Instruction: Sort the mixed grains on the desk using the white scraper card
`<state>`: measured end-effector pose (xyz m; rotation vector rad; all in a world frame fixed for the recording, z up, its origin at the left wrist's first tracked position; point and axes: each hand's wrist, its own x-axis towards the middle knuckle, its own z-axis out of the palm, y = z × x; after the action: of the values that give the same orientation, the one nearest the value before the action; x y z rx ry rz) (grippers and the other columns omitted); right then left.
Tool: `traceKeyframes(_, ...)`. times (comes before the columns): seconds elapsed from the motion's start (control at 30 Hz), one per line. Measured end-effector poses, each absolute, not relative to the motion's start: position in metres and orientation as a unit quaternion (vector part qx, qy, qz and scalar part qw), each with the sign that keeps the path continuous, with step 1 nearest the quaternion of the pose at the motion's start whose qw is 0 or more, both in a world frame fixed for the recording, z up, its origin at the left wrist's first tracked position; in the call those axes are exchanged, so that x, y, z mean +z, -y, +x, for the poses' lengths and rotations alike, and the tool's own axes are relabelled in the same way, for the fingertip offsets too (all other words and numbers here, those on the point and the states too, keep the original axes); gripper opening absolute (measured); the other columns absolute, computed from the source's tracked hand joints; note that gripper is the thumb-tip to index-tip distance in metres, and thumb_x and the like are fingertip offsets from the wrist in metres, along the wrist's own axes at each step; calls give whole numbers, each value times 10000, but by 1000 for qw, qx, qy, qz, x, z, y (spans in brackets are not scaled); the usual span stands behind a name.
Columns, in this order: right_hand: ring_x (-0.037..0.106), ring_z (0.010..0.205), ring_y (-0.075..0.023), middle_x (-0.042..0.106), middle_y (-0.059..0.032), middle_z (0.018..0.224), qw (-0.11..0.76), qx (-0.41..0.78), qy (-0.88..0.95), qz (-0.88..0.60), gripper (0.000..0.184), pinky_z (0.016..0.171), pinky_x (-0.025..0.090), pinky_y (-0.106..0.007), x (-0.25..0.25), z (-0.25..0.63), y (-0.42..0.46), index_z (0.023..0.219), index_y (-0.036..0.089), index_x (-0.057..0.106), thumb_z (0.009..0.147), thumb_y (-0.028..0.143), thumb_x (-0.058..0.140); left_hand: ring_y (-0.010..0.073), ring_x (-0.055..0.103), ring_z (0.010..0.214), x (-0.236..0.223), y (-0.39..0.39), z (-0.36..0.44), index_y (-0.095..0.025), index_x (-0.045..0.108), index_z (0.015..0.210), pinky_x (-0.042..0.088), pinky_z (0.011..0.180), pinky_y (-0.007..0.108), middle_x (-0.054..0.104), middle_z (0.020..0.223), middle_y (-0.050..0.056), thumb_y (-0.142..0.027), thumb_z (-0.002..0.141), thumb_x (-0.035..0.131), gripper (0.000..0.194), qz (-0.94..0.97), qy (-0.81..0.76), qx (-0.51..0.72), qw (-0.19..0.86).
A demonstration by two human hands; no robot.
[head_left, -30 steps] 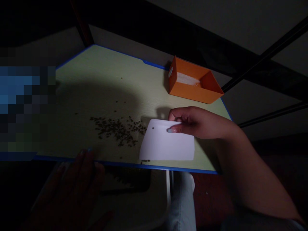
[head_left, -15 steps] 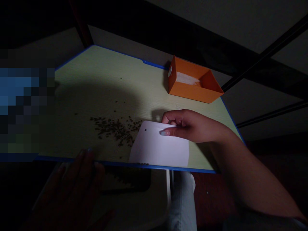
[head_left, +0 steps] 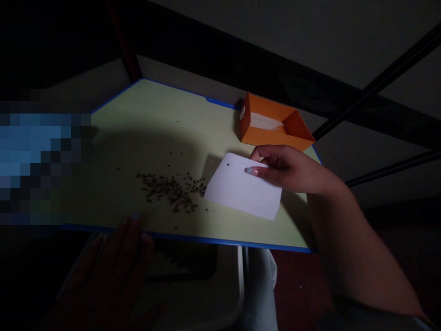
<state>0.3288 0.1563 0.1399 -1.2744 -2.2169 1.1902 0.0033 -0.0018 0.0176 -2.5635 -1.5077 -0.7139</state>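
Here's the pale, blue-edged tabletop [head_left: 203, 128], small dark grains [head_left: 172, 186] strewn left of centre in a loose patch, an open-topped orange box [head_left: 265, 136] standing toward the far right.

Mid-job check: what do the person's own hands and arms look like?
The right hand is ungloved, with a pale bluish thumbnail; its bare forearm meets a dark sleeve. The left hand, deep in shadow, also looks ungloved, with a bluish fingernail.
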Motion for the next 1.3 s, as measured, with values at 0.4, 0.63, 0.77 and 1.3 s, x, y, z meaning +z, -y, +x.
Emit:
traceKeyframes(0.4,479,585,-113,527,41,654,133,389,812,-415,246,540,333,-247,137,328,-159,812,198,549,878,420,633,240,93,1584,12,1,-3,-241,93,1557,60,1303,427,56,1713,66,-656,906,317,804,-849,483,-201,79)
traceKeyframes(0.63,437,592,-102,486,51,653,110,381,831,-390,217,558,307,-250,136,332,-163,786,193,552,877,380,615,340,160,1567,10,2,-6,-160,108,1556,159,1283,540,161,1680,195,-644,910,296,829,-853,481,-167,116)
traceKeyframes(0.77,424,598,-102,466,52,643,103,340,843,-404,189,576,300,-256,136,333,-166,761,189,548,867,339,594,385,230,1544,10,2,-10,-154,96,1559,283,1219,634,222,1653,239,-678,898,303,868,-858,475,-141,138)
traceKeyframes(1.3,411,598,-105,464,63,619,107,299,847,-428,167,583,289,-269,135,317,-160,753,195,530,881,232,631,386,33,1580,13,-3,-17,-13,107,1527,272,1188,686,47,1669,295,-574,937,250,826,-874,434,-76,206)
